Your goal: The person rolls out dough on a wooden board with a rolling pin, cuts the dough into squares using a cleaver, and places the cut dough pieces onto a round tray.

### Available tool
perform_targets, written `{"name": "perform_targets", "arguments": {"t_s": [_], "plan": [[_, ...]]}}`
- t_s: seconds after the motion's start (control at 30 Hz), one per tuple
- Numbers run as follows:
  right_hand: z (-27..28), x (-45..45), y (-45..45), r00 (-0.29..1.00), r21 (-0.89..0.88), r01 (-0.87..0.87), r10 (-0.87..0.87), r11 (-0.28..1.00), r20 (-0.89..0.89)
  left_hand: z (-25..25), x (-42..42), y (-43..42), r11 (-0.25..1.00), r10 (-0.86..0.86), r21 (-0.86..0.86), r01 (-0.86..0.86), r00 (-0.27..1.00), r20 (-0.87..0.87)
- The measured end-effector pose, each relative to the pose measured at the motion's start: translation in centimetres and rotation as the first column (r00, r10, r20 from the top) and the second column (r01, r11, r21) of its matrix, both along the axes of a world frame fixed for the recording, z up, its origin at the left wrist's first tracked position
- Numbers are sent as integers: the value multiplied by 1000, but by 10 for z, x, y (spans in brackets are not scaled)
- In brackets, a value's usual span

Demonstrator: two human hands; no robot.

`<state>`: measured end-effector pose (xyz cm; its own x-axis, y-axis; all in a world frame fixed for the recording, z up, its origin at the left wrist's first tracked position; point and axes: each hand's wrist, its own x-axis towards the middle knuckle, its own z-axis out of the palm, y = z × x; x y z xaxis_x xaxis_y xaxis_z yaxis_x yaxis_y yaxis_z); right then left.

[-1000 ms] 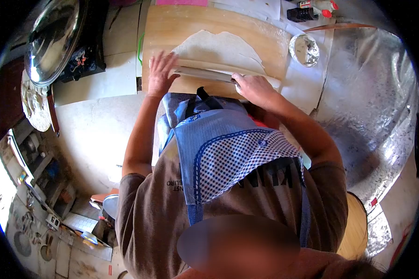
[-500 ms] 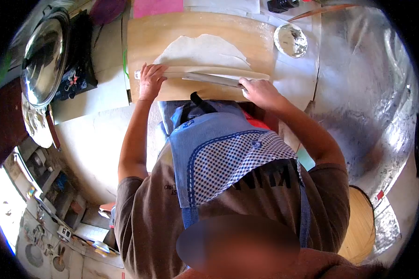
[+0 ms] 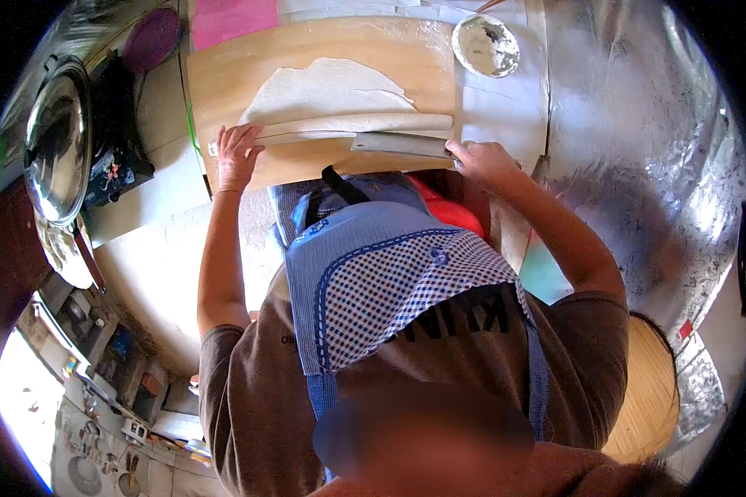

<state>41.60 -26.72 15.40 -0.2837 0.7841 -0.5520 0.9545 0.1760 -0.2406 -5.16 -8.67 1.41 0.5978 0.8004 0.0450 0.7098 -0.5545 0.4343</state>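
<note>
A pale sheet of dough (image 3: pixel 327 89) lies on the wooden board (image 3: pixel 249 54), its near part wound around a long rolling pin (image 3: pixel 215 148) whose left end shows. My left hand (image 3: pixel 239 153) rests on the left part of the roll, palm down, with its fingers a little apart. My right hand (image 3: pixel 482 161) is closed on the handle of a wide, flat-bladed knife (image 3: pixel 402 144). The blade points left and lies along the near side of the roll, close to it.
A white bowl (image 3: pixel 486 45) with floury residue stands right of the board. Pink paper (image 3: pixel 234 18) lies behind it. At the left are a shiny metal lid (image 3: pixel 58 141) and a purple round object (image 3: pixel 152 40). Silvery sheeting (image 3: pixel 613 124) covers the right side.
The view has shifted, so the board sits further left. My left hand has come down onto the roll's left end. The knife has turned nearly level, and my right hand is further from my left.
</note>
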Motion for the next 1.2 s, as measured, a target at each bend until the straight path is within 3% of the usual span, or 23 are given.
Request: {"name": "perform_targets", "arguments": {"t_s": [0.17,0.4,0.63,0.7,0.8,1.13,1.2], "plan": [[-3,4,-10,999,81,9,-6,997,-31,16,24,-4,1000,-15,9,15,999,42],[6,-3,-16,994,143,-1,17,990,-107,16,101,-21,980,-199,19,198,980,30],[5,-13,-24,999,85,35,-33,996,-21,-1,115,-6,974,-179,-141,180,984,17],[-2,-12,-24,997,217,22,-6,976,-73,-1,114,-5,973,-184,-139,186,982,29],[5,-17,-16,998,256,-21,37,966,-58,-4,115,-1,967,-193,-162,196,981,35],[3,-24,-11,999,208,-46,48,977,-5,3,119,3,961,-170,-227,159,985,-28],[-7,-23,-12,1000,273,-19,24,962,-12,3,120,2,960,-166,-232,159,986,-14]]}}
